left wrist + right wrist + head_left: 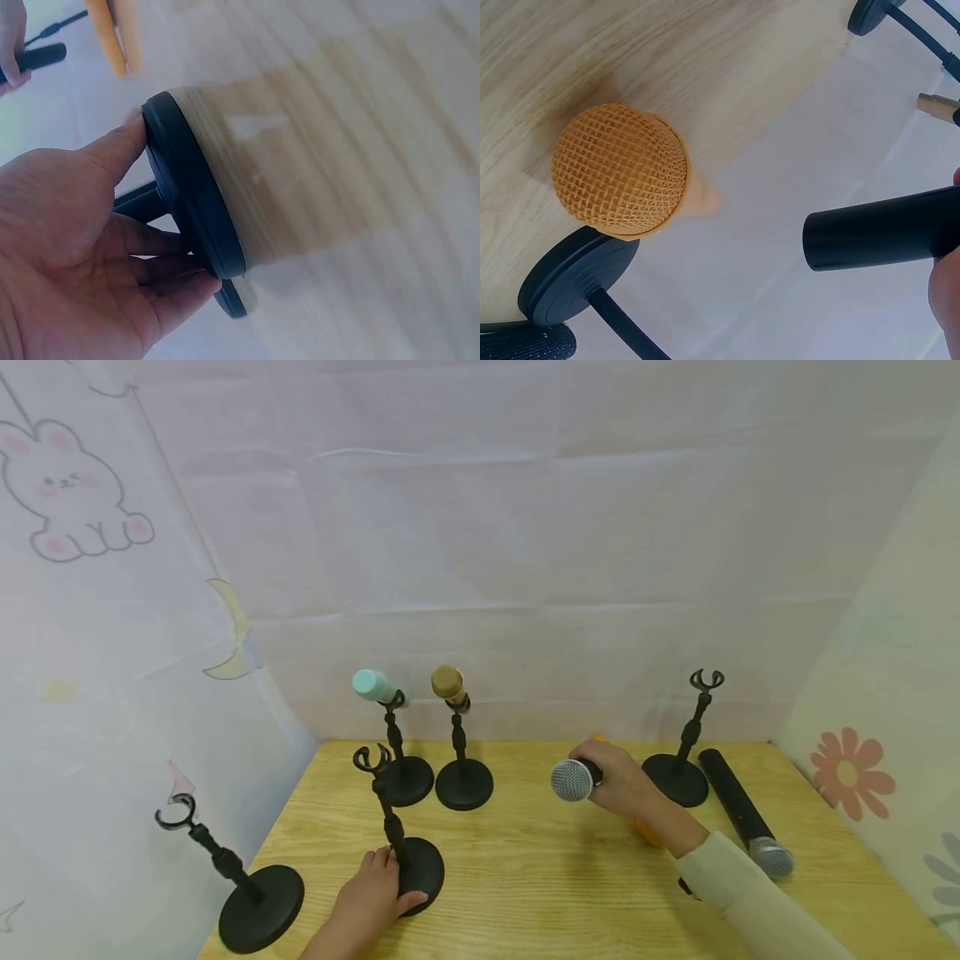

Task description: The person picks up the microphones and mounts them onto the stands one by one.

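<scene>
Spanning the edges of a round black base, the left hand (367, 897) holds a desktop microphone stand (426, 864), thumb on one side of the disc and fingers on the other. The disc is smooth and thick-rimmed, its underside turned to the worktop (525, 877); whether it rests flat or sits slightly raised, I cannot tell. A knobbed post rises from it, leaning a little, to a C-shaped clip.

The right hand (618, 777) closes round the smooth, matt black cylinder of a handheld microphone (573, 779), held above the worktop with its rounded silver mesh head pointing left and towards the viewer. Near it, partly hidden by the right forearm, is an orange microphone (619, 172) with a coarse, waffle-like grille.

Farther back, a mint-green microphone (372, 684) and a gold microphone (447, 683) sit tilted in the clips of two neighbouring black stands (465, 785). Another stand (262, 910) with a curved clip is at the front left, and a similar one, the far-right stand (675, 779), is at the back right. Just beside its base lies a long black microphone (738, 802), its silver grille towards the viewer.

The worktop has pale yellow wood grain. Creased, whitish cloth (510, 527) hangs around it, printed with a rounded rabbit (71, 493) and a coral flower (851, 772)
</scene>
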### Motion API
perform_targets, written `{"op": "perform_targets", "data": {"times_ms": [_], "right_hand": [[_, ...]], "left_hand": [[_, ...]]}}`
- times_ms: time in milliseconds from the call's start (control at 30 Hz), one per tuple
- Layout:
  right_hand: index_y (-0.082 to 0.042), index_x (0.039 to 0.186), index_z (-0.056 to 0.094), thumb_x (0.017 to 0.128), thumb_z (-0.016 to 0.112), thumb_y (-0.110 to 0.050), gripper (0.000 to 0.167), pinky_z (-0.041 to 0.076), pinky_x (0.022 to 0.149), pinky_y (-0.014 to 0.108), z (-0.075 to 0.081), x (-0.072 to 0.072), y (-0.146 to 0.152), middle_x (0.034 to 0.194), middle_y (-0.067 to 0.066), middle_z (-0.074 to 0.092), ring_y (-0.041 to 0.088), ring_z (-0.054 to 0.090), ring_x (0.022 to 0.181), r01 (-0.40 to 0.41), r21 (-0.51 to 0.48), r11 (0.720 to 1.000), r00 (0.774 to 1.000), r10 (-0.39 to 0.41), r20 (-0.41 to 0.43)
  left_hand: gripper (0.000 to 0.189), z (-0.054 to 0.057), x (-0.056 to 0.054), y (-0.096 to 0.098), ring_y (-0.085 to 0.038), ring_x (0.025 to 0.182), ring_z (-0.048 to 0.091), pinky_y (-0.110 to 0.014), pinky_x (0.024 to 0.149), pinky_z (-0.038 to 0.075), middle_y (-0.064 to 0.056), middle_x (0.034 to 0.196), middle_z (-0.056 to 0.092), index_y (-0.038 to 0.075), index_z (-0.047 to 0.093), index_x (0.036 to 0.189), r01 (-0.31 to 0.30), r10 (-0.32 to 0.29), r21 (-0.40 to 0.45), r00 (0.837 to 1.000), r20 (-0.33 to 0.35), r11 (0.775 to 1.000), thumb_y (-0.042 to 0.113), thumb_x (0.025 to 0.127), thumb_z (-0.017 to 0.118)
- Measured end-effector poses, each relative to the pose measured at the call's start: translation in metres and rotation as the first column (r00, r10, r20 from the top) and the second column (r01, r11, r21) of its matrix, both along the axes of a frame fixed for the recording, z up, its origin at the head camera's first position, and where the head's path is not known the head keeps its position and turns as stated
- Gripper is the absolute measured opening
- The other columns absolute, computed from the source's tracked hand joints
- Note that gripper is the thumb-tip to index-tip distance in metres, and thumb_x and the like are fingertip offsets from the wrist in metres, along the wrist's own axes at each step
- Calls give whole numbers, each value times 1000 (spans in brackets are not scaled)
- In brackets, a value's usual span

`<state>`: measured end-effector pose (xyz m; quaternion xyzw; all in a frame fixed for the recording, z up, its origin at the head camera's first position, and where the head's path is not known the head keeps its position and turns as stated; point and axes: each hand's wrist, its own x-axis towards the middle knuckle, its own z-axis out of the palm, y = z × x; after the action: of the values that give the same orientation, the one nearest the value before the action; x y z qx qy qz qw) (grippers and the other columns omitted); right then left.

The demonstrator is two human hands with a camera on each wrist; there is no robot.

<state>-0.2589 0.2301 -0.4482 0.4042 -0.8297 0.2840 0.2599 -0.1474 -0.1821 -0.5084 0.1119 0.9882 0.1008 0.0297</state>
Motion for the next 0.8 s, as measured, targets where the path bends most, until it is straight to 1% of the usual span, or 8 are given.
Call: {"op": "perform_targets", "data": {"times_ms": [167,300,500,667,800], "right_hand": [[-14,103,65,64,91,9,52,58,73,44,1,1,-1,101,-1,68,18,66,90,12,-25,1000,1000,-12,11],[-14,104,65,64,91,10,54,59,74,44,1,1,-2,101,-1,68,18,67,90,23,-31,999,1000,-22,13],[-14,106,65,63,92,9,55,59,73,45,2,4,-3,102,1,68,19,67,90,30,-44,999,999,-29,21],[-13,107,64,66,90,11,55,59,74,45,3,4,-4,102,1,68,20,67,91,31,-58,998,999,-30,27],[-13,109,64,67,89,10,54,59,75,46,3,4,-4,103,3,68,22,68,92,30,-87,996,999,-26,41]], "left_hand": [[86,-2,0,12,-42,121,54,-50,84,58,-30,134,54,-15,58,130,36,-37,-21,999,-21,999,57,86,72],[86,-1,3,21,-41,122,53,-50,86,58,-30,136,54,-14,57,132,45,-46,-22,999,-8,999,58,87,72],[87,1,7,31,-40,121,54,-49,89,57,-29,137,54,-14,56,133,75,-75,-41,997,-4,996,59,88,70],[88,1,9,40,-41,126,52,-50,91,56,-29,140,51,-13,54,137,91,-91,-26,996,-3,996,59,89,67],[89,-2,9,46,-40,130,49,-51,92,55,-28,144,49,-12,53,139,98,-98,-12,995,0,995,60,89,66]]}}
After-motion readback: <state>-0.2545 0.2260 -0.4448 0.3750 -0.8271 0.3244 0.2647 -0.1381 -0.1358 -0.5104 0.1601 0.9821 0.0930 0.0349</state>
